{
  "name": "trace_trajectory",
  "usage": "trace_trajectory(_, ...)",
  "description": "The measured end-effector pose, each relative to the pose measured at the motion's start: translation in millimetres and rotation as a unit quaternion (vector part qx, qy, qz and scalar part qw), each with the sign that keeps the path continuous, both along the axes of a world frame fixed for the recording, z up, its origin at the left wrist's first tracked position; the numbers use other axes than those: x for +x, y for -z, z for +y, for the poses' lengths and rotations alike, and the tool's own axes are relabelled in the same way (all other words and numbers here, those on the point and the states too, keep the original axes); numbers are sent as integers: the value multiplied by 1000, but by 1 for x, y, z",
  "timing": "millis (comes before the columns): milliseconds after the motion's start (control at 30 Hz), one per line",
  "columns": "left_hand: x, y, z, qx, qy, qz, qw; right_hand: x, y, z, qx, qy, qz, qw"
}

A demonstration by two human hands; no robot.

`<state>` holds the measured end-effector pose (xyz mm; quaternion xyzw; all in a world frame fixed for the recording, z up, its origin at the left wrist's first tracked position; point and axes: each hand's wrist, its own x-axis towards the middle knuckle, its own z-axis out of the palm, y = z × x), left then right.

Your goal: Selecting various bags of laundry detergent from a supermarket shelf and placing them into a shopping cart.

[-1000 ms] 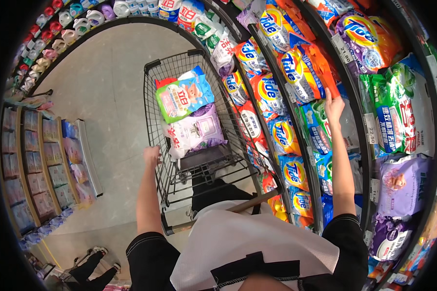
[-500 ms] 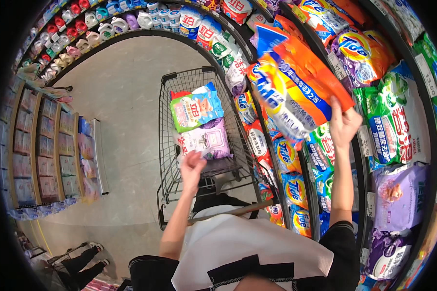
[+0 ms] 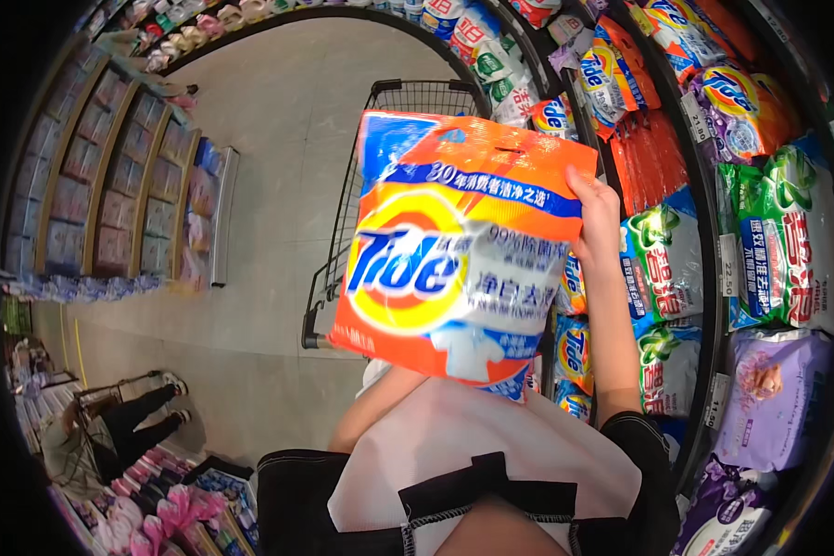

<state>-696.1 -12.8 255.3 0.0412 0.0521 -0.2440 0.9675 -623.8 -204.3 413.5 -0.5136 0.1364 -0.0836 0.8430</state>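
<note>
At mid-view, an orange detergent bag hid most of the shopping cart; the right hand gripped the bag's upper right edge; the left hand was hidden behind it, its grip impossible to tell.

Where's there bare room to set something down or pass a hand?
Widest: grey floor between the left rack and the cart. Also floor between the other person's shoes and the left forearm. Crowded: the right-hand shelves, packed with bags. The orange bag, held by the right hand, hides most of the cart; room inside can't be told.
</note>
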Motion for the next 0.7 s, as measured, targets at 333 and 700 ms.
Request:
trace_trajectory(333, 4, -35, -12, 76, 21, -65, 995, -42, 81, -19, 28, 50, 49, 997)
trace_trajectory(700, -4, -74, 17, 164, 57, -121, 977, -109, 145, 21, 375, -152, -1, 915)
